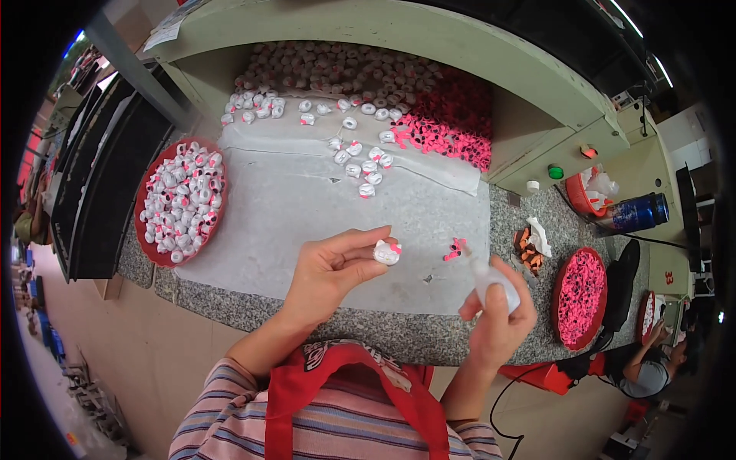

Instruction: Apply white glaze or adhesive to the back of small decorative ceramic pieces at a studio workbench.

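Between the thumb and fingers of my left hand point(328, 268) is a small white figure head point(386, 253) with a pink piece on it. My right hand point(502, 307) is wrapped round a translucent squeeze bottle point(494, 285), whose nozzle points up and to the left. Just beyond the nozzle, a few small pink bow-like pieces point(455, 248) lie on the white sheet point(268, 222). Farther off, several white heads point(368, 170) sit loose on the sheet, some bearing pink pieces. The two hands are apart.
A red basket point(141, 222) of white heads stands at left. To the right is a red basket point(600, 322) of pink pieces, near a dark blue can point(638, 213) and crumpled scraps point(530, 249). Behind, a pale green booth point(368, 27) covers heaped parts. Another person point(652, 372) sits far right.
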Tool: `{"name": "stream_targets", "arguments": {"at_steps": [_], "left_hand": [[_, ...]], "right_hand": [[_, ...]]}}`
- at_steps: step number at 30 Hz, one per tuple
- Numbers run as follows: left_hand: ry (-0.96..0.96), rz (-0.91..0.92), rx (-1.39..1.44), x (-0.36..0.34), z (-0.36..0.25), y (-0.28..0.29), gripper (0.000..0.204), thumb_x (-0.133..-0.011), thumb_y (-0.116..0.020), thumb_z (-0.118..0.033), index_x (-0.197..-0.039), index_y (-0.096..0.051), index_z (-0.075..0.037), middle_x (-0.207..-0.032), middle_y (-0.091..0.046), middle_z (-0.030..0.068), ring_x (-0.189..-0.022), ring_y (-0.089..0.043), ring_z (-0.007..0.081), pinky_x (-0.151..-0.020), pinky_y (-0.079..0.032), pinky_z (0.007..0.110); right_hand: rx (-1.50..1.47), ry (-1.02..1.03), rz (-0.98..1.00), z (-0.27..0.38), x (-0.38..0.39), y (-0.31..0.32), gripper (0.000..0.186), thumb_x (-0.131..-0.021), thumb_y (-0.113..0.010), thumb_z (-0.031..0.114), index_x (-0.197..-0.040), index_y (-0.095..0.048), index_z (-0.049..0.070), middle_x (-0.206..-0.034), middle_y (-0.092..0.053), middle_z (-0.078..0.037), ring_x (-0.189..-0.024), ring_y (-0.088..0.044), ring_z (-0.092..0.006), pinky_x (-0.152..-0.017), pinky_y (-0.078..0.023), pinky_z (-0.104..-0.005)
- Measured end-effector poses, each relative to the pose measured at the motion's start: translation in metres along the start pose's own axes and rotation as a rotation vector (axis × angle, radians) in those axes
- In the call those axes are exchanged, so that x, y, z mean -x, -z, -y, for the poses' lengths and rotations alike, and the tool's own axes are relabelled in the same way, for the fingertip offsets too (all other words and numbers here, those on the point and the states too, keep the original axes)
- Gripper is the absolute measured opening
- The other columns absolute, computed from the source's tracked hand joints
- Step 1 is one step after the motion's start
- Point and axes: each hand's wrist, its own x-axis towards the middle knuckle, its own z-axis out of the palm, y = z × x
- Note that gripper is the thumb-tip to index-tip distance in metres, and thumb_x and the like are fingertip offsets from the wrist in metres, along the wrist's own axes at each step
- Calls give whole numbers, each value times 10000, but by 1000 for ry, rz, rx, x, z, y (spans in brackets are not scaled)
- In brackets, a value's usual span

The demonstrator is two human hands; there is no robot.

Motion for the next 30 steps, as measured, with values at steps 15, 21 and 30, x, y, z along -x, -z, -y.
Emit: {"name": "stream_targets", "arguments": {"at_steps": [15,21,30], "left_hand": [[110,-64,50,1,13,2,385,-744,-571,77,-1124,-522,39,-974,-615,135,-881,-610,211,-802,-470,292],[109,-74,7,-3,22,-6,371,-756,-572,70,-1122,-521,32,-993,-608,128,-889,-605,195,-797,-477,289],[-159,-22,-121,0,25,-15,331,-755,-542,133,-1073,-544,40,-1080,-530,128,-969,-561,182,-832,-482,263]], "right_hand": [[1114,237,334,-82,-83,36,167,-665,-672,117,-803,-622,36,-845,-607,-124,-748,-586,-314,-688,-449,-349],[741,223,280,-69,-60,26,94,-695,-644,25,-779,-610,0,-753,-608,-90,-661,-593,-195,-587,-459,-278],[281,275,429,-13,-11,-30,95,-693,-661,-41,-764,-607,-8,-702,-597,-34,-576,-530,-61,-494,-409,-177]]}}
